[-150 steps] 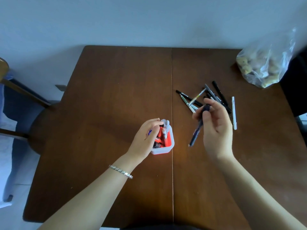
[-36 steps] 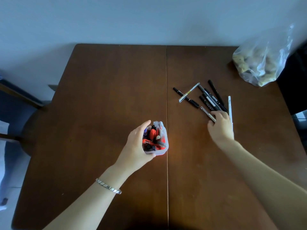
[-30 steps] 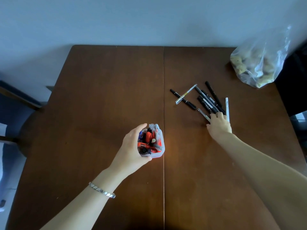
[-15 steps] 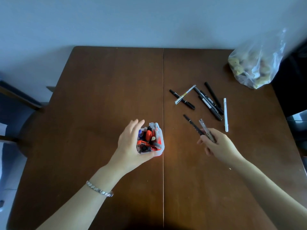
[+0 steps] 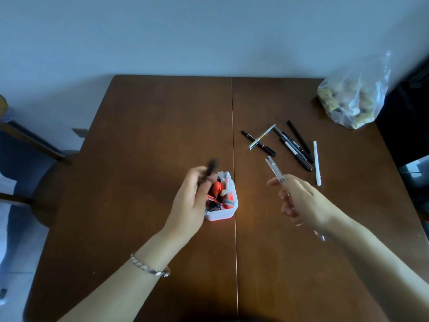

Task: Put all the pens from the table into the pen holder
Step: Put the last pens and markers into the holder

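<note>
A small white pen holder (image 5: 222, 213) with red inside stands mid-table, packed with several pens. My left hand (image 5: 191, 201) is beside its left wall and grips a black pen (image 5: 211, 167), blurred, over the holder's far left corner. My right hand (image 5: 301, 201) hovers to the right of the holder and holds a clear grey pen (image 5: 276, 171) that points up and away. Several loose pens (image 5: 293, 145), mostly black, lie on the table beyond my right hand, with a white pen (image 5: 316, 162) at their right.
The brown wooden table (image 5: 151, 135) has a seam down its middle. A clear plastic bag (image 5: 350, 98) of lumpy things sits at the far right corner. A chair (image 5: 27, 145) stands off the table's left side. A wall runs behind.
My right hand picked two pens from the pile and drew back. The black one has passed to my left hand, which has let go of the holder; the clear grey pen stays in my right.
</note>
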Tool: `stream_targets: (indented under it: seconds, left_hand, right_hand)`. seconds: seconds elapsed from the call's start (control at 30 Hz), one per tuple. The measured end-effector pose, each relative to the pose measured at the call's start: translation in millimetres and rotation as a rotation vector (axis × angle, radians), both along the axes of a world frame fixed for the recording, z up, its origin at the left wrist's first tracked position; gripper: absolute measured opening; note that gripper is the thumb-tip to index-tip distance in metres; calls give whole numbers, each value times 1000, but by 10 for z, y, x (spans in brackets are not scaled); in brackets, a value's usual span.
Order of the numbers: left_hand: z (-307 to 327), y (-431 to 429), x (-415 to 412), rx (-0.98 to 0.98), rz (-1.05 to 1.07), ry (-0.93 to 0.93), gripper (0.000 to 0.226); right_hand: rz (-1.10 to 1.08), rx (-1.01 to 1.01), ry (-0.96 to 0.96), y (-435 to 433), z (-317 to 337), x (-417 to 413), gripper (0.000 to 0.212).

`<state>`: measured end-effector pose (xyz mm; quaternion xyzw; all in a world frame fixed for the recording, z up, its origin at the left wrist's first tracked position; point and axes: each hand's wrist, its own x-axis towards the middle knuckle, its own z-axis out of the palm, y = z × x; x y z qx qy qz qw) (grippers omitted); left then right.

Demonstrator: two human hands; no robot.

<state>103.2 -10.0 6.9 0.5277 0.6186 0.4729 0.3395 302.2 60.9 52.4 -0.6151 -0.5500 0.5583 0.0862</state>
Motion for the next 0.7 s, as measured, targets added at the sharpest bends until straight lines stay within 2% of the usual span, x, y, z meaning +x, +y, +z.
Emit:
stream_targets:
  seconds: [0.07, 0.2, 0.27, 0.4, 0.53, 0.63, 0.7]
  left_hand:
    - [-39, 11, -62, 32, 141, -171, 16]
    - [-118, 43, -68, 19, 78, -145, 37]
    - [-179, 36, -52, -14, 24, -62, 44]
    - [-252, 32, -100, 89, -12, 179, 37]
    - [-363, 29, -90, 69, -107, 461, 40]
    - [-493, 40, -70, 139, -84, 719, 40]
    - [-577, 69, -54, 97, -59, 750, 38]
  right_hand:
    - [29, -54, -46, -24, -108, -4, 31]
    - [189, 70, -104, -141, -209, -34, 29]
    - [167, 125, -106, -162, -216, -7, 28]
    - [173, 220, -174, -158, -209, 81, 16]
    - [303, 276, -215, -139, -119, 41, 35]
    - [310, 316, -207, -129, -51, 20, 25]
    - [288, 342, -210, -114, -37, 18, 19]
